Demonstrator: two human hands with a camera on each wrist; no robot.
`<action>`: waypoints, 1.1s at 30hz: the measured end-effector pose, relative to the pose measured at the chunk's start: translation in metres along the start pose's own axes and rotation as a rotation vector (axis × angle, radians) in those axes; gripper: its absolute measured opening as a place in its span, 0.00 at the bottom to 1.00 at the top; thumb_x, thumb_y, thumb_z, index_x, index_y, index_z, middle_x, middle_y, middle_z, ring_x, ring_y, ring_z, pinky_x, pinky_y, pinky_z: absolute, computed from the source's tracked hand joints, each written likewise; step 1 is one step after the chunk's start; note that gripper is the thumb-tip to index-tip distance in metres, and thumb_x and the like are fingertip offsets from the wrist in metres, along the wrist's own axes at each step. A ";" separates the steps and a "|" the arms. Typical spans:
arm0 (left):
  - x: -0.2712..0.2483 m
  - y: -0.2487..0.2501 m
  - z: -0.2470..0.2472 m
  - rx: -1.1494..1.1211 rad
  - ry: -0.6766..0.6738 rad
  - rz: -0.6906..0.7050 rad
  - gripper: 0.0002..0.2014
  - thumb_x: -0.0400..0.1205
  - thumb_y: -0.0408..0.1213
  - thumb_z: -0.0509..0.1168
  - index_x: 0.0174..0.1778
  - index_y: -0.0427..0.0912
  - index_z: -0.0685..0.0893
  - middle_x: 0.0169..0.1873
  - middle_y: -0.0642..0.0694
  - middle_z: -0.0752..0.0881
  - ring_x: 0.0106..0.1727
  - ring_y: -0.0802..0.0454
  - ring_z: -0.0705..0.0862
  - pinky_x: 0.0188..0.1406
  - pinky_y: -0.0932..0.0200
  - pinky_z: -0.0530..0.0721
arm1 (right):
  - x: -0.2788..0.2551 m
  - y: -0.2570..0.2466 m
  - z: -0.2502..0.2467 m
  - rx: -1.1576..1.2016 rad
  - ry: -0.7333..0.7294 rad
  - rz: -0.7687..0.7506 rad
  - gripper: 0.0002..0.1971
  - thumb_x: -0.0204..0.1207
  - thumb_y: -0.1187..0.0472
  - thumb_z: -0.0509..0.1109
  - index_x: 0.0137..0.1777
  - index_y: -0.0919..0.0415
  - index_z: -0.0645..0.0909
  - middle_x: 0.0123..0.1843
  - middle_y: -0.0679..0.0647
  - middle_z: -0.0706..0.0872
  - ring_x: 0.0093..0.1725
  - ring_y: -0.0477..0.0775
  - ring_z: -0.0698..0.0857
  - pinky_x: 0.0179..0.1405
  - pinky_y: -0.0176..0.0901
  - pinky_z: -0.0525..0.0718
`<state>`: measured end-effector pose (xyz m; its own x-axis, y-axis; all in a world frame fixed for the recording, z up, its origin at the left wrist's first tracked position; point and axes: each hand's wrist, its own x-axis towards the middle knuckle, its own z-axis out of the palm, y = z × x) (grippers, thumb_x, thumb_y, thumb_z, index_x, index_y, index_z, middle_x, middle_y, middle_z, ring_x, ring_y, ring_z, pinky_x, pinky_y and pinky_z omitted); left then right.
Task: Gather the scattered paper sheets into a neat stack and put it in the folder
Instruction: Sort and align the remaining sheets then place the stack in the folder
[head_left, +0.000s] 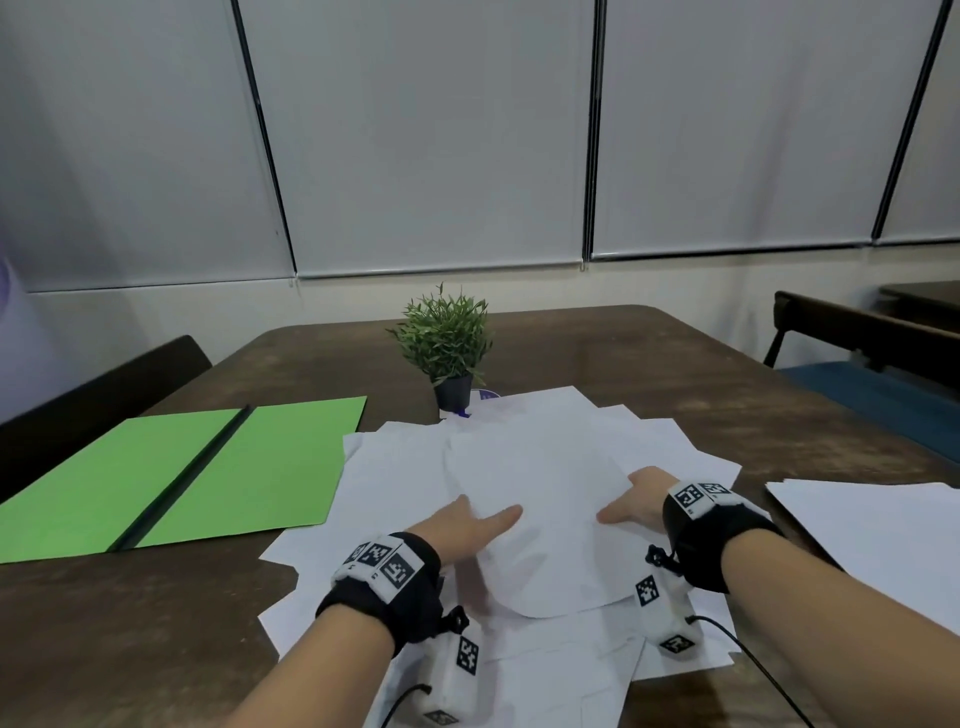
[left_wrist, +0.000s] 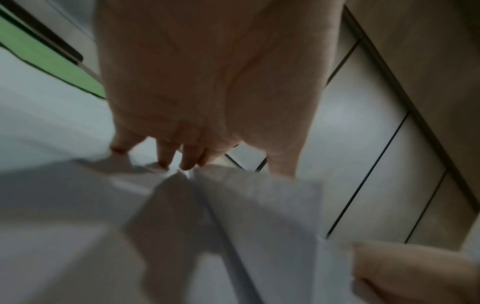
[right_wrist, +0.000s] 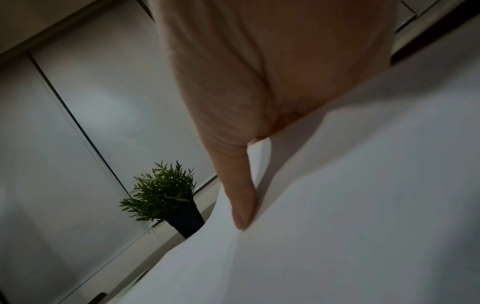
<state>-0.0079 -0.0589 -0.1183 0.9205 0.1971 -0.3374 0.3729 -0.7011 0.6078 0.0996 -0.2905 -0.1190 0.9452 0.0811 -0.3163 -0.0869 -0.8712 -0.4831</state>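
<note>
Loose white paper sheets (head_left: 519, 467) lie fanned and overlapping on the brown table (head_left: 675, 364), just right of the open green folder (head_left: 182, 478), whose near corner the pile touches or slightly overlaps. One more sheet (head_left: 872, 525) lies apart at the right table edge. Left hand (head_left: 467, 525) grips the left edge of a top bundle, thumb on top, fingers (left_wrist: 166, 156) curled under the lifted edges. Right hand (head_left: 639, 499) holds the opposite edge, thumb pressed on top; the right wrist view shows paper bowing up against the palm, the other fingers hidden beneath. The bundle between the two hands arches upward. A small potted plant (head_left: 447, 343) stands just behind the pile, touching or nearly touching its far edge. Handling judgement: sheets are light, thin and floppy, slide easily over one another, and crease if squeezed inward. Best hold is at opposite long edges with thumbs above and fingers below, then stand the bundle on edge and tap it against the table to square it. The lower sheets and the stray one at right are not yet gathered.
</note>
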 end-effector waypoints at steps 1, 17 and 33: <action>0.001 0.002 0.000 -0.108 0.005 0.016 0.48 0.76 0.69 0.59 0.82 0.38 0.56 0.81 0.46 0.63 0.80 0.47 0.64 0.76 0.57 0.63 | 0.000 -0.001 0.002 -0.013 -0.001 0.013 0.31 0.55 0.47 0.83 0.57 0.60 0.83 0.55 0.54 0.87 0.57 0.60 0.85 0.63 0.49 0.81; 0.004 -0.030 -0.010 0.142 0.145 -0.113 0.41 0.77 0.67 0.59 0.76 0.38 0.67 0.72 0.44 0.74 0.72 0.44 0.73 0.67 0.54 0.72 | -0.008 -0.024 0.010 -0.171 -0.041 0.036 0.17 0.58 0.47 0.85 0.31 0.56 0.81 0.44 0.52 0.88 0.45 0.58 0.87 0.46 0.42 0.82; 0.012 -0.035 -0.017 -0.387 0.360 -0.137 0.50 0.60 0.46 0.81 0.74 0.38 0.62 0.67 0.38 0.74 0.65 0.38 0.79 0.60 0.48 0.84 | -0.015 -0.031 0.017 0.000 0.010 0.033 0.30 0.68 0.54 0.79 0.67 0.65 0.75 0.64 0.59 0.83 0.63 0.62 0.81 0.60 0.45 0.79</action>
<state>-0.0074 -0.0204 -0.1311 0.8167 0.5390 -0.2061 0.4457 -0.3622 0.8186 0.0833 -0.2564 -0.1131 0.9450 0.0471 -0.3238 -0.1184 -0.8733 -0.4726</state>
